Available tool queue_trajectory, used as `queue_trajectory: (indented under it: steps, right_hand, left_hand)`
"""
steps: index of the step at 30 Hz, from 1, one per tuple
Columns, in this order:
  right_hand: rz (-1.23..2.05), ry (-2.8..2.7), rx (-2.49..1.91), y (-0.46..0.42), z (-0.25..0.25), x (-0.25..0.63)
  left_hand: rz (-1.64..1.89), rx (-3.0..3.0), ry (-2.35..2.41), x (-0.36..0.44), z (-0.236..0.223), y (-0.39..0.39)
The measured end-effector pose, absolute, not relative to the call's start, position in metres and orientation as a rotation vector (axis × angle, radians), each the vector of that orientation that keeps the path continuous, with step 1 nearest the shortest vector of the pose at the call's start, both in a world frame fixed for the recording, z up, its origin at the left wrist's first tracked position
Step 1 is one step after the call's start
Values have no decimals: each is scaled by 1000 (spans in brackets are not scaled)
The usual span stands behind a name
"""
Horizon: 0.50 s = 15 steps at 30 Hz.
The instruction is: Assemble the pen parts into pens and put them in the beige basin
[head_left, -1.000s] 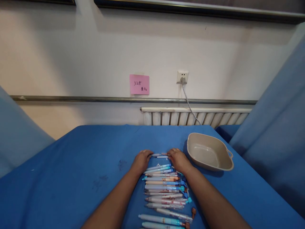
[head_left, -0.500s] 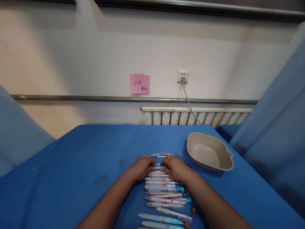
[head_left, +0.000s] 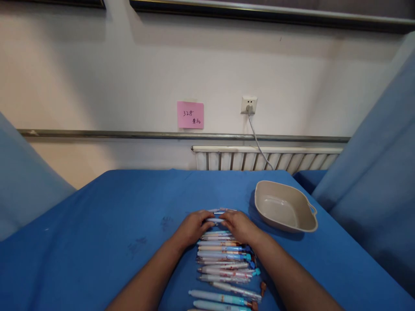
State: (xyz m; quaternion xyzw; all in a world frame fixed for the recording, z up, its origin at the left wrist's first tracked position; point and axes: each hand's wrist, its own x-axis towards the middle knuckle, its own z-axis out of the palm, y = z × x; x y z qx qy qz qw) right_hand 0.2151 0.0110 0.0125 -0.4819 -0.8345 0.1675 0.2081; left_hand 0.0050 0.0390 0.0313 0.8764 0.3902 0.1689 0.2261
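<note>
Several pens lie crosswise in a column on the blue cloth, stretching from the near edge to my hands. At the far end, my left hand [head_left: 193, 227] and my right hand [head_left: 241, 226] have their fingers closed on opposite ends of a pale pen [head_left: 215, 220]. Just beyond it, a white-and-dark pen [head_left: 219, 212] lies partly hidden by my fingertips. Below my palms sits the group of light pens [head_left: 216, 237], some with orange or blue parts. Closer in are pens with teal caps [head_left: 256, 271] and a light-blue pen [head_left: 217, 296] with a brown top.
A beige plastic basin [head_left: 282, 211] stands to the right of my right hand on the blue-covered table [head_left: 97, 224]. Behind the table are a radiator [head_left: 240, 160], a plugged-in cable [head_left: 256, 134] and a pink note [head_left: 190, 115] on the wall. Blue curtains [head_left: 372, 172] hang at both sides.
Both hands have shifted slightly away from me, and the pale pen between them has moved farther along with them. A gap now shows between it and the pens behind.
</note>
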Motion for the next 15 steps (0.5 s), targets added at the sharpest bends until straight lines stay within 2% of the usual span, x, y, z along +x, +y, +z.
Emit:
queue_trajectory:
  steps: [12, 15]
  right_hand:
    - [362, -2387, -1407, 11, 17, 212]
    - [360, -2379, -1395, 12, 15, 211]
  left_hand:
    - [338, 2295, 1167, 9, 31, 38]
    - [412, 2324, 1145, 9, 32, 37]
